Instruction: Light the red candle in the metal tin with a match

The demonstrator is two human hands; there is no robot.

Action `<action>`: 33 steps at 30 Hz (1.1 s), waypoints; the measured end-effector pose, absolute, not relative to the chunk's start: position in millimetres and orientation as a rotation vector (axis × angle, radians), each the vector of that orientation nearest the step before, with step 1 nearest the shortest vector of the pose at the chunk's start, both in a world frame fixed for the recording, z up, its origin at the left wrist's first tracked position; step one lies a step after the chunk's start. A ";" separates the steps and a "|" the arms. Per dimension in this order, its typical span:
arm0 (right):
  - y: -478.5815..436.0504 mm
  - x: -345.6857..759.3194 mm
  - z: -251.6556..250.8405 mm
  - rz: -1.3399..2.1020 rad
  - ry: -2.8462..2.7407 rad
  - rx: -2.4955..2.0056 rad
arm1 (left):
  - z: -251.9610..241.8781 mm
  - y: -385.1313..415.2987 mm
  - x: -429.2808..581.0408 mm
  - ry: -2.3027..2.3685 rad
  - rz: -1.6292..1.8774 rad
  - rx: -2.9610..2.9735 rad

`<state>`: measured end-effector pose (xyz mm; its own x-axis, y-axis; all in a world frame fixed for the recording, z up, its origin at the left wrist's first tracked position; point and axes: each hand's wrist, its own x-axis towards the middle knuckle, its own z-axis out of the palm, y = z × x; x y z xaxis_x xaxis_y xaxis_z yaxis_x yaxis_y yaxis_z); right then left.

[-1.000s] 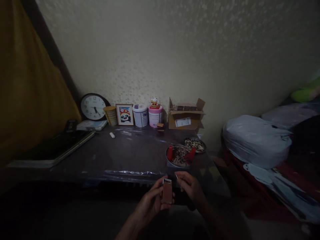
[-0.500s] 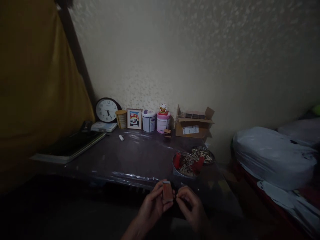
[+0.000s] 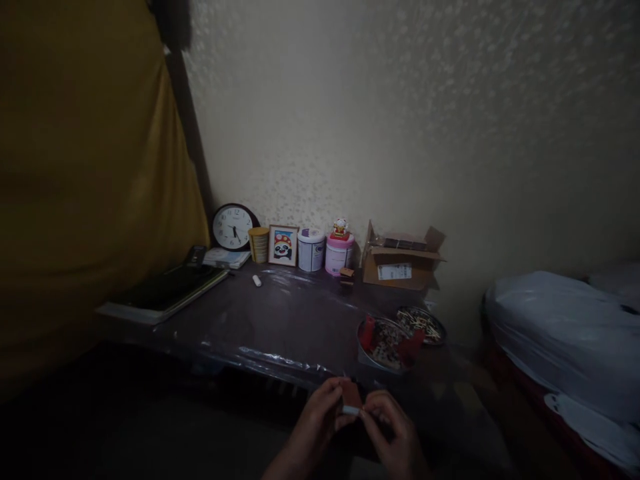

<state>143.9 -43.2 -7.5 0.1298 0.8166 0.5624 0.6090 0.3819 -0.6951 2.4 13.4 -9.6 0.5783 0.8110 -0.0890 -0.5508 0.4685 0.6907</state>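
My left hand (image 3: pixel 320 412) is closed round a small matchbox (image 3: pixel 352 395), gripping it along the left side. The box has a reddish-brown face and a pale edge toward me. My right hand (image 3: pixel 393 425) is closed in a pinch at the box's lower right corner. A tiny light bit, apparently a matchstick, shows at those fingertips, mostly hidden. Just beyond the hands stands a round bowl (image 3: pixel 361 352) with small dark and pale bits and red pieces in it. Behind it is a second dish (image 3: pixel 442 337) holding several matchsticks.
The dark table (image 3: pixel 295 313) has a shiny plastic cover. Along the wall stand a clock (image 3: pixel 234 227), a framed panda picture (image 3: pixel 283 245), two tubs, a figurine (image 3: pixel 341 229) and an open cardboard box (image 3: pixel 400 268). White bags (image 3: pixel 565 340) lie at right; a yellow curtain (image 3: pixel 100 167) hangs left.
The right hand's fingertips have come in against the matchbox's lower right corner. The matchbox has tilted in the left hand. The view has shifted, so the scene sits further right and lower.
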 end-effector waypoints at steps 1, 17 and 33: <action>-42.9 144.8 -8.0 0.247 -1.558 -1.311 | -10.4 14.5 3.0 0.478 0.888 0.700; -36.8 150.3 -7.3 0.294 -1.414 -1.273 | -14.1 13.2 3.1 0.689 0.991 1.105; -29.9 151.5 12.1 0.400 -1.072 -1.290 | -6.4 12.8 8.4 0.502 1.008 0.705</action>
